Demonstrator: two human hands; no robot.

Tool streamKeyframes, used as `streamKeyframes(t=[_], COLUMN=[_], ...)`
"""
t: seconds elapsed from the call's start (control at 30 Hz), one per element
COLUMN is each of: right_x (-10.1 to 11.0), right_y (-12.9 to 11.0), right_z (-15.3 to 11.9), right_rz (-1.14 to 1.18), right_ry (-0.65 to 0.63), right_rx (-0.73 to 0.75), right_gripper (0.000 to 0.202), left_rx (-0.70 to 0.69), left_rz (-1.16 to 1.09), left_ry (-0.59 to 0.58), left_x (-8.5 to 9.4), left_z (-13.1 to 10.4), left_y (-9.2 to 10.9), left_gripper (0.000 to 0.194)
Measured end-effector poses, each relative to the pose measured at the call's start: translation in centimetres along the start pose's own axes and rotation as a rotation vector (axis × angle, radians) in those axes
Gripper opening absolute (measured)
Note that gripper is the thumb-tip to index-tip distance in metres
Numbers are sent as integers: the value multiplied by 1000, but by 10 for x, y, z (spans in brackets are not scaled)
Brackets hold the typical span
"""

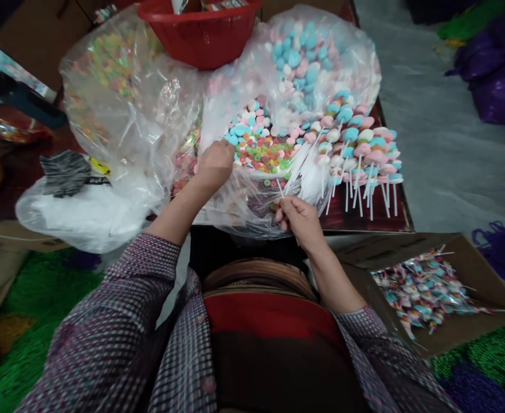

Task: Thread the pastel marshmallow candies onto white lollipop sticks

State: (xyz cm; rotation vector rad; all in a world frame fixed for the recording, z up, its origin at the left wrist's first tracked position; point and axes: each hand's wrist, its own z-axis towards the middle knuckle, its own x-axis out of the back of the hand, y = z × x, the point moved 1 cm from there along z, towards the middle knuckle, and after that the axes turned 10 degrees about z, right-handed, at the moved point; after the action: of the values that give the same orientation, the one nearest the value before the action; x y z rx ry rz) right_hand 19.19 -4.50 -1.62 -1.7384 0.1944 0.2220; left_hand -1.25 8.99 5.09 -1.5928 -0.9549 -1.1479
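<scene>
My left hand (218, 158) is at the left edge of a pile of loose candies (263, 150), its fingers closed near some blue pieces; whatever it pinches is hidden. In my right hand (297, 218), a thin white stick (280, 187) is pinched between thumb and fingers, at the table's front edge. A bundle of white sticks (306, 169) lies just above that hand. To the right of the bundle, skewers of pink, blue and white candies (357, 146) are stacked with their sticks pointing toward me. Clear plastic (252, 209) lies under the loose candies.
Large clear bags of candy stand behind, one yellow-green (114, 63), one pink and blue (306, 57). Between them is a red basin (203, 37). A cardboard box (488, 281) of wrapped skewers stands at the lower right. At left lie a striped cloth (65, 172) and a dark handheld tool (24, 97).
</scene>
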Motion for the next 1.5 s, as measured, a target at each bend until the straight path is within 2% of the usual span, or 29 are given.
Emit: streamKeyframes(t=[0.13, 0.37, 0.57, 0.83, 1.03, 1.33, 1.43, 1.5], right_x=[0, -2, -5, -5, -2, -4, -3, -3], right_y=[0, 0, -1, 2, 5, 4, 3, 1], right_z=[-1, -3, 0, 1, 2, 1, 0, 0], right_rz=[14, -36, -96, -49, -13, -5, -6, -2], right_ry=[4, -9, -4, 34, 34, 49, 46, 50], right_rx=[8, 52, 83, 73, 58, 66, 63, 60], right_gripper=[52, 56, 55, 52, 49, 52, 50, 49], left_rx=[-69, -29, -52, -76, -101, -95, -66, -67], left_rz=[101, 118, 62, 43, 48, -57, -201, -372], left_ry=[-80, -97, -72, -64, -59, 32, 81, 121], left_x=[8, 7, 1, -3, -3, 3, 10, 11], left_z=[0, 20, 18, 27, 27, 25, 19, 12], left_y=[3, 5, 5, 1, 4, 3, 4, 8], left_gripper=[46, 45, 44, 39, 44, 41, 40, 37])
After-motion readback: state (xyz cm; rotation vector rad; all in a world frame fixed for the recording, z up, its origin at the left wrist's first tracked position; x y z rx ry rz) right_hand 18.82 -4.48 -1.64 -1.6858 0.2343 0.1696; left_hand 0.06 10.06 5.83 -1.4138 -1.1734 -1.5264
